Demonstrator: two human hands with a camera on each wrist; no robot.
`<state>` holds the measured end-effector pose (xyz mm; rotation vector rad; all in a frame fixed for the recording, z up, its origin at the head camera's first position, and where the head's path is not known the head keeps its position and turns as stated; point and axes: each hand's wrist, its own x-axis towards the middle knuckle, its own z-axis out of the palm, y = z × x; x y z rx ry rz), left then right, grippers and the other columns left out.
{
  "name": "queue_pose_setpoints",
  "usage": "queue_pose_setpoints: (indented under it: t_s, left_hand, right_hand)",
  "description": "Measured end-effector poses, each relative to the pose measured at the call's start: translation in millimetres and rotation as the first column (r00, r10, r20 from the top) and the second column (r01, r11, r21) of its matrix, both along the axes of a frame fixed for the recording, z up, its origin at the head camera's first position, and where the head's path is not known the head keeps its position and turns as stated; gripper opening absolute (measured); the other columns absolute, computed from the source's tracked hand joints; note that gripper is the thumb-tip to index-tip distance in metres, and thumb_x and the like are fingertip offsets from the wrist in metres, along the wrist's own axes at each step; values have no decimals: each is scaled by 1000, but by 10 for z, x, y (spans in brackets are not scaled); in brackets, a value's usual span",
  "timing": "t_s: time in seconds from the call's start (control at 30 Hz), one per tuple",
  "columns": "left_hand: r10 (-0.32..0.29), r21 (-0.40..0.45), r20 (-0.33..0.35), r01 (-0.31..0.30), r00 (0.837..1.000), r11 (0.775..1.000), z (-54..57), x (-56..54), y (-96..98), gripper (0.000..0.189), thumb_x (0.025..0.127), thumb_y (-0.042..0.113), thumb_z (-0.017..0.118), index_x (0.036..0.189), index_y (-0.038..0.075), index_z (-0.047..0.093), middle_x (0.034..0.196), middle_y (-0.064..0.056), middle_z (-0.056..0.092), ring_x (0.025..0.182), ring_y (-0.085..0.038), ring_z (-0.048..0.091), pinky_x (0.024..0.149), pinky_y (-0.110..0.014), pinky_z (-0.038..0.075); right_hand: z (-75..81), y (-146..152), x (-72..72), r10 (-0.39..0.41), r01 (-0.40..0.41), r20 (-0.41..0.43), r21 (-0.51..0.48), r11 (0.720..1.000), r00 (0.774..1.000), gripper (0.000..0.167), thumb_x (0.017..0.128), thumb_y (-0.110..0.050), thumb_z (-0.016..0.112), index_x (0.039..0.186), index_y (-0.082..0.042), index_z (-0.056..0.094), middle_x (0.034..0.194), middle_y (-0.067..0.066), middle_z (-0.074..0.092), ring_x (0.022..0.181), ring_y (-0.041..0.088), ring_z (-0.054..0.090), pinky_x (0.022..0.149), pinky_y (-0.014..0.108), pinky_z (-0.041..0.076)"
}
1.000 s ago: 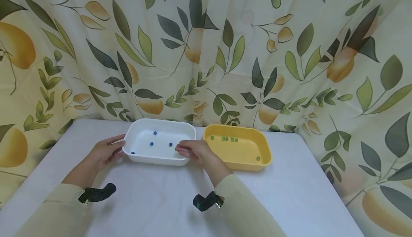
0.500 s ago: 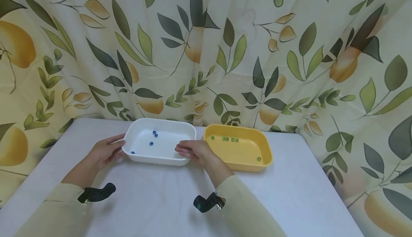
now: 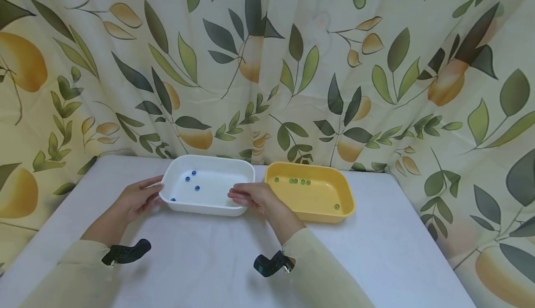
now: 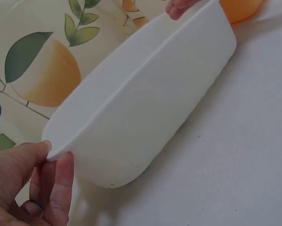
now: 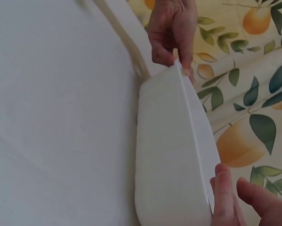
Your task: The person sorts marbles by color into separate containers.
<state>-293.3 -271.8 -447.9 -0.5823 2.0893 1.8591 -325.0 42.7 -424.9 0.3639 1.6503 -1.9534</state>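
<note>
In the head view, a white tray [image 3: 217,185] stands on the table with several blue marbles [image 3: 197,188] loose on its floor. Its left end rim is pinched between the thumb and fingers of my left hand [image 3: 135,199]. In the left wrist view, that thumb [image 4: 30,153] lies over the rim. My right hand [image 3: 257,195] is at the tray's right end, its fingers reaching over the rim. Seen from the right wrist, the fingers [image 5: 223,193] are fairly straight and apart from the thumb. The marbles are hidden in both wrist views.
Just right of the white tray is a yellow tray [image 3: 307,201] holding several green marbles [image 3: 337,206]. My right forearm passes in front of its near left corner. A patterned curtain [image 3: 267,66] hangs behind the white-covered table [image 3: 200,261].
One blue marble has rolled from the right side of the white tray leftward to the far left, and another there has shifted slightly left. Both hands have kept their places.
</note>
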Motion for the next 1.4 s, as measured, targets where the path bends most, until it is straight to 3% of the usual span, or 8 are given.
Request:
queue_pose_setpoints:
  t_s: [0.37, 0.67, 0.9, 1.17, 1.4]
  left_hand:
    - [1, 7, -4, -1, 1000, 1000, -9, -19, -8, 62, 98, 24, 62, 152, 10, 35, 93, 9, 62, 76, -4, 65, 75, -20, 58]
    - [6, -29, -9, -6, 1000, 1000, -29, -14, 15, 61, 99, 24, 61, 152, 8, 36, 116, -5, 61, 76, -3, 66, 74, -20, 59]
    - [29, 14, 16, -29, 999, 999, -8, -23, 7, 63, 98, 25, 62, 152, 9, 35, 100, 5, 61, 77, -4, 63, 76, -21, 59]
    - [0, 68, 19, -2, 1000, 998, 28, -1, -48, 64, 99, 26, 60, 154, 9, 30, 99, 10, 60, 79, -3, 63, 79, -22, 59]
    - [-21, 102, 10, 20, 1000, 995, 41, 19, -75, 60, 101, 23, 57, 153, 5, 32, 88, 12, 63, 79, -3, 66, 79, -24, 59]
  right_hand:
    - [9, 27, 0, -1, 1, 17, -47, 999, 1000, 38, 95, -9, 64, 129, 9, 58, 102, 17, 74, 84, 19, 75, 74, 23, 60]
    - [10, 66, 28, -3, 5, 32, -72, 997, 999, 40, 94, -8, 65, 130, 8, 58, 104, 17, 74, 88, 20, 74, 76, 23, 60]
    - [42, 127, 56, -21, 25, 48, -76, 997, 999, 41, 93, -9, 68, 130, 6, 59, 104, 16, 74, 94, 22, 74, 82, 25, 59]
    - [86, 246, 101, 13, -12, 8, -34, 999, 1000, 40, 94, -13, 67, 129, 6, 60, 114, 19, 71, 97, 24, 73, 81, 27, 59]
    - [141, 463, 143, 46, -47, -26, -28, 999, 999, 42, 94, -16, 68, 131, 3, 58, 123, 19, 67, 99, 25, 72, 98, 37, 53]
